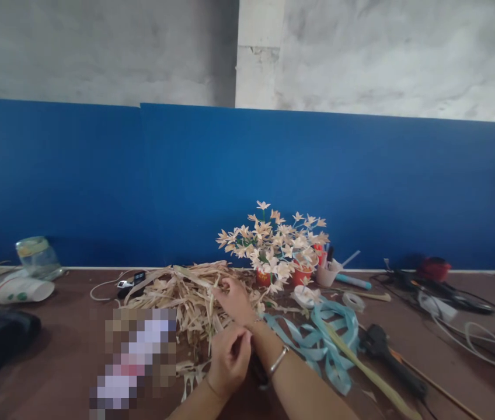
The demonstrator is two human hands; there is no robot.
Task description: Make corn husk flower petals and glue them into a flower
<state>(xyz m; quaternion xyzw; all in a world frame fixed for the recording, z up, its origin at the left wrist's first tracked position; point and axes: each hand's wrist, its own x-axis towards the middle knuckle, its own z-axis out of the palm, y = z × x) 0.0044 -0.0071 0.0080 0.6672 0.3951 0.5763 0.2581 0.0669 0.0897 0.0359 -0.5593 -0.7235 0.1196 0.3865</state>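
Note:
My right hand (235, 302) reaches forward over a loose heap of dried, straw-coloured husk strips (195, 300). Its fingers are curled in at the heap's right side, where a pale strip meets the fingertips. Below it, my left hand (229, 357) is closed, thumb and fingers pinched together close to my right wrist. Whatever it may hold is too small or hidden to see. Behind the heap stand pale handmade flowers (274, 239) on green stems, in red cups (303, 273). Light blue ribbon (335, 332) lies in loops to the right of my right forearm.
A black glue gun (387, 356), a roll of clear tape (354, 301) and tangled cables (462, 326) lie on the right. At left are a glass jar (39, 256) and a tipped paper cup (24, 290). A blue panel (186, 186) closes off the back. A blurred patch hides something front left.

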